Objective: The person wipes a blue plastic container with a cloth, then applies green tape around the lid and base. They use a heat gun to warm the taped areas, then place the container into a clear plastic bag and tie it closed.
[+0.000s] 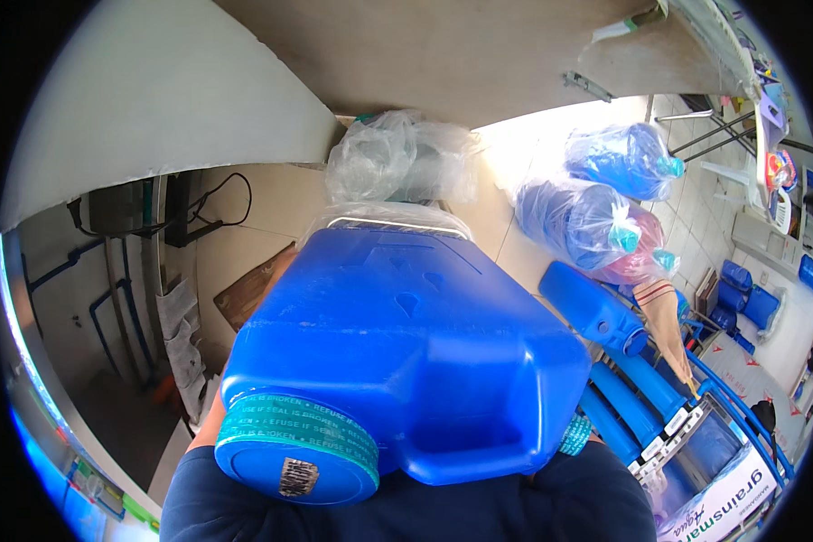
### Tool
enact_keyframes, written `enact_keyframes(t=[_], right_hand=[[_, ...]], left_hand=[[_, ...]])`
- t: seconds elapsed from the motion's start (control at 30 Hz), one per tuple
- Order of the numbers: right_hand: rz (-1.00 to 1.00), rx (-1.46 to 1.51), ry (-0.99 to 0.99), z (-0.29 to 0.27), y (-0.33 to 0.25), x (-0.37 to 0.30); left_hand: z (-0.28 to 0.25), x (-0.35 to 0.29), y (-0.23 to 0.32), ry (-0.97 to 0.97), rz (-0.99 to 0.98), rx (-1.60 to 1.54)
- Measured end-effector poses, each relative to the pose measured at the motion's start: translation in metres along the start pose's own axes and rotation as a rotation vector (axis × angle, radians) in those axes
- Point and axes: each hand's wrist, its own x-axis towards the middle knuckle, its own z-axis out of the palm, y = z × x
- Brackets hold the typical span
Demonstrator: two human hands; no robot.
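Note:
A big blue water container (379,316) fills the middle of the head view, lying tilted close against my dark blue shirt. Its wide screw cap (298,461) faces me at the lower left, with a printed green seal band (307,415) round it. Toward the right the body has a moulded handle (506,456). A second green-sealed spout (575,435) peeks out at its right edge. My left forearm (210,415) shows beside the container's left side. Both my hands are hidden by the container, so their fingers cannot be seen.
Beyond the container lie clear plastic-wrapped containers (402,163). Bagged blue bottles (574,221) and a pinkish one (637,248) stand at the right. Nearer are another blue container (592,312) and blue cylinders (614,411). A grey panel (172,99) overhangs the left, above a cable (235,212).

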Motion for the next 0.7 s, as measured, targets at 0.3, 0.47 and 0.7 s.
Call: enact_keyframes(t=[0.3,0.47,0.7], right_hand=[[-0.234,0.000,0.212,-0.027,-0.001,-0.034],[0.147,0.186,-0.062,-0.050,0.012,-0.042],[0.351,1.161,-0.645,-0.085,0.016,-0.023]], left_hand=[[0.018,-0.086,0.068,0.354,0.384,0.101],[-0.001,-0.125,0.056,0.366,0.483,0.560],[0.001,-0.146,0.121,0.243,0.222,0.647]])
